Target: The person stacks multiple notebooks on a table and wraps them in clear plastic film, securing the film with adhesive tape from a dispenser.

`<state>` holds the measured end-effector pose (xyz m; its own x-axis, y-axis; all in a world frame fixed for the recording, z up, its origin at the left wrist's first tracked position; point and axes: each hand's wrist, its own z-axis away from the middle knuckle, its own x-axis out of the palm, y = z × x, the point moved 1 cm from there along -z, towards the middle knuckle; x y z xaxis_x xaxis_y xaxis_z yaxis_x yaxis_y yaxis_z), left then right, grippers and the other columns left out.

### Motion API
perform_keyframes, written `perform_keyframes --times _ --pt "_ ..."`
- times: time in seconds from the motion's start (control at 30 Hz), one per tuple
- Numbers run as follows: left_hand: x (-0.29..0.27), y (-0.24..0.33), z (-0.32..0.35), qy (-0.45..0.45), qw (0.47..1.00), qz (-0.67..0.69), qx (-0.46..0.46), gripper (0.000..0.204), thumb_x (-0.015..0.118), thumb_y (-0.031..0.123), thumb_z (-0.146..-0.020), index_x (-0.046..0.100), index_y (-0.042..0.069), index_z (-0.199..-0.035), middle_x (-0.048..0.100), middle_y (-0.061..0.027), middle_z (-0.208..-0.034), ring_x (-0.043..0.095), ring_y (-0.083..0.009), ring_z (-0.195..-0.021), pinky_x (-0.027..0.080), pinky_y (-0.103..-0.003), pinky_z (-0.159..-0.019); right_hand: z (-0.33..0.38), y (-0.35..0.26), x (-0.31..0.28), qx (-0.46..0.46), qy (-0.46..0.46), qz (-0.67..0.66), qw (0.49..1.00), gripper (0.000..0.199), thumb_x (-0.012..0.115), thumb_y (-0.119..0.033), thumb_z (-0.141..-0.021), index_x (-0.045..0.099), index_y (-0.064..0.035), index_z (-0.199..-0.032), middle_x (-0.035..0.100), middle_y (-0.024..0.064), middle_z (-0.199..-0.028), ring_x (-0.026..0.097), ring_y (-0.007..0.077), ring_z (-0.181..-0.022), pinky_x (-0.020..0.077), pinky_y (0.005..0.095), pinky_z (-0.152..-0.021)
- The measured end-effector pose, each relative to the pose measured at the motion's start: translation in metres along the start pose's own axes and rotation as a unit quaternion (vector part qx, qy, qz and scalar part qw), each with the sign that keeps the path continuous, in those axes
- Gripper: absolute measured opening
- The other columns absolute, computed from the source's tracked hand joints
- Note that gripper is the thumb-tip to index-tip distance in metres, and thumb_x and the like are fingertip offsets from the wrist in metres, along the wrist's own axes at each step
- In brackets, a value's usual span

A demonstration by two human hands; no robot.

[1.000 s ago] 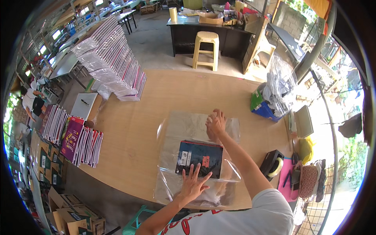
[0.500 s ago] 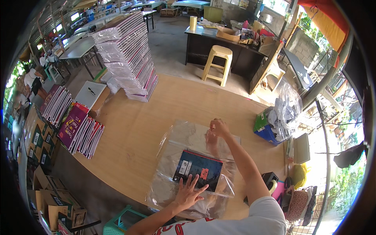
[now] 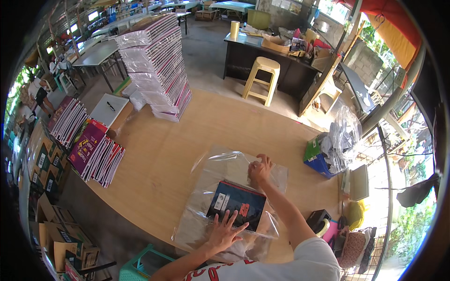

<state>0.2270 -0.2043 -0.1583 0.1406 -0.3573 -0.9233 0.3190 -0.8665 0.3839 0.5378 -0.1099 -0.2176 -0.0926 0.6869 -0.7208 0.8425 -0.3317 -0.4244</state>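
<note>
A dark spiral-bound notebook (image 3: 237, 204) with a red binding and a white label lies on clear plastic film (image 3: 199, 220) spread over the table. My left hand (image 3: 225, 232) rests on the notebook's lower part, its fingers spread out. Beyond the notebook's upper right corner is my right hand (image 3: 260, 169), its fingers bent and closed on the plastic film. The film wrinkles around that hand, and its fingertips are partly hidden.
A tall stack of plastic-wrapped notebooks (image 3: 157, 70) stands at the table's far left. Shorter notebook piles (image 3: 101, 152) line the left edge, near a clipboard with a pen (image 3: 108, 110). A blue-green bin (image 3: 318, 152) holding plastic scraps sits right; a black dispenser (image 3: 318, 219) is nearer.
My right hand has come slightly toward me, and its bent fingers have turned. The plastic beneath it has shifted. My left hand stays on the notebook.
</note>
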Motion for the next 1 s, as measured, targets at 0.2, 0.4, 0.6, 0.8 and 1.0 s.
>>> perform_keyframes --times 0.2,0.4,0.6,0.8,1.0 --pt "0.001 0.0 0.004 0.01 1.0 0.003 -0.014 0.07 0.067 0.051 -0.085 0.039 0.044 -0.149 0.021 -0.0168 -0.161 0.024 -0.0419 -0.146 0.022 -0.072 -0.107 -0.028 -0.003 -0.004 -0.098 -0.014 0.041 0.994 0.008 0.071 -0.006 -0.066 0.066 -0.0111 -0.071 0.059 0.006 -0.11 0.054 0.0297 -0.111 0.0418 0.0462 -0.09" --pt "0.0 0.003 0.001 0.01 1.0 0.011 -0.017 0.069 0.067 0.051 -0.084 0.039 0.045 -0.148 0.02 -0.0156 -0.162 0.024 -0.0405 -0.146 0.022 -0.072 -0.107 -0.09 0.024 -0.003 0.022 -0.409 -0.044 0.911 0.014 0.075 -0.012 -0.065 0.066 -0.0153 -0.075 0.064 0.0078 -0.102 0.064 0.0288 -0.093 0.0479 0.0463 -0.079" --pt "0.002 0.002 0.001 0.018 1.0 0.006 -0.015 0.069 0.067 0.051 -0.084 0.039 0.045 -0.148 0.019 -0.015 -0.162 0.023 -0.0403 -0.146 0.025 -0.072 -0.107 -0.097 0.021 0.002 -0.129 -0.476 -0.003 0.87 0.023 0.08 -0.018 -0.063 0.066 -0.0102 -0.08 0.064 0.0074 -0.082 0.063 0.0311 -0.084 0.0501 0.0424 -0.076" --pt "0.0 0.001 0.003 0.013 1.0 0.011 -0.023 0.07 0.068 0.05 -0.084 0.039 0.044 -0.147 0.019 -0.0152 -0.162 0.023 -0.0407 -0.147 0.024 -0.072 -0.107 -0.1 0.016 -0.002 0.036 -0.458 -0.15 0.876 0.047 0.09 -0.014 -0.056 0.063 -0.0047 -0.094 0.066 0.0095 -0.081 0.064 0.0304 -0.083 0.0506 0.0427 -0.074" --pt "0.001 0.001 0.005 0.024 0.999 0.014 -0.02 0.072 0.07 0.049 -0.083 0.039 0.043 -0.148 0.019 -0.0163 -0.161 0.023 -0.0413 -0.146 0.025 -0.073 -0.106 -0.089 -0.003 -0.028 -0.049 -0.336 -0.011 0.941 0.047 0.091 -0.013 -0.055 0.063 -0.0049 -0.092 0.067 0.0125 -0.083 0.065 0.0315 -0.085 0.0511 0.0422 -0.073"
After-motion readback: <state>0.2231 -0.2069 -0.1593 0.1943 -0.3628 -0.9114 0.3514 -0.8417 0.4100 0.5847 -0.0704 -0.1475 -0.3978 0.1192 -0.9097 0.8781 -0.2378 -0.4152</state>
